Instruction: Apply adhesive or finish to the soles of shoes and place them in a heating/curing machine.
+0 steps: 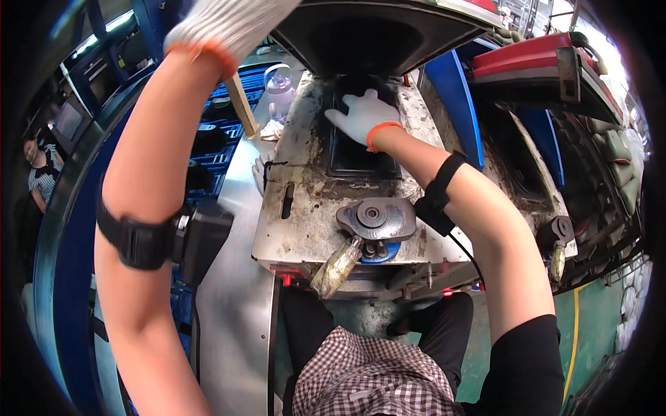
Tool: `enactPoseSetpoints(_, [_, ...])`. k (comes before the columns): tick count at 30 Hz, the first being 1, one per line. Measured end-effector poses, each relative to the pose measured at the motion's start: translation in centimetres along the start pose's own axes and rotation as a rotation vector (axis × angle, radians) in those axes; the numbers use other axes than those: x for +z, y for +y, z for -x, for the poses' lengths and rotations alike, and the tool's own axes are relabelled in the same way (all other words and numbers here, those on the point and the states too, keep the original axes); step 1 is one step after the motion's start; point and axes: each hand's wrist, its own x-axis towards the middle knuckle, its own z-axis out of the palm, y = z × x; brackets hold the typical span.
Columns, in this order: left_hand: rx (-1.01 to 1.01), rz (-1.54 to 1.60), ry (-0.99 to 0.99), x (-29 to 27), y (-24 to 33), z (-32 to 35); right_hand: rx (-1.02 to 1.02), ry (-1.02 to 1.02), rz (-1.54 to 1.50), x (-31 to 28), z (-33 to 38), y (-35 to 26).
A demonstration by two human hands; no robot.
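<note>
My right hand (368,119), in a white knit glove with an orange cuff, lies with spread fingers over a dark rectangular plate (357,164) set into a worn metal bench (305,156). Above it tilts a raised lid (361,38) with a black underside. At the upper left, my left hand (225,31), gloved the same way, reaches up beside the lid's left edge. Its fingers run out of the picture, so its grip is hidden. Nearer to me, a dark metal clamp (378,218) with a wrapped handle (338,267) sits at the bench's front.
To the right stands a similar station with a red-topped raised lid (524,55) and a blue panel (454,104) beside it. A clear jug (279,90), crumpled white cloth (272,130) and steel table (232,277) are at left. Another person (45,166) is far left.
</note>
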Motion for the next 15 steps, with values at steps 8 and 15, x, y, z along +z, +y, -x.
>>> enactPoseSetpoints(8, [0.363,-0.388,-0.236,3.0,-2.8,-6.3,0.012,0.009,-0.047,-0.7,1.4,0.2])
enactPoseSetpoints(15, [-0.046,-0.735,-0.555,2.3,-2.5,-7.4,-0.349,0.582,-0.636,-2.3,16.0,3.3])
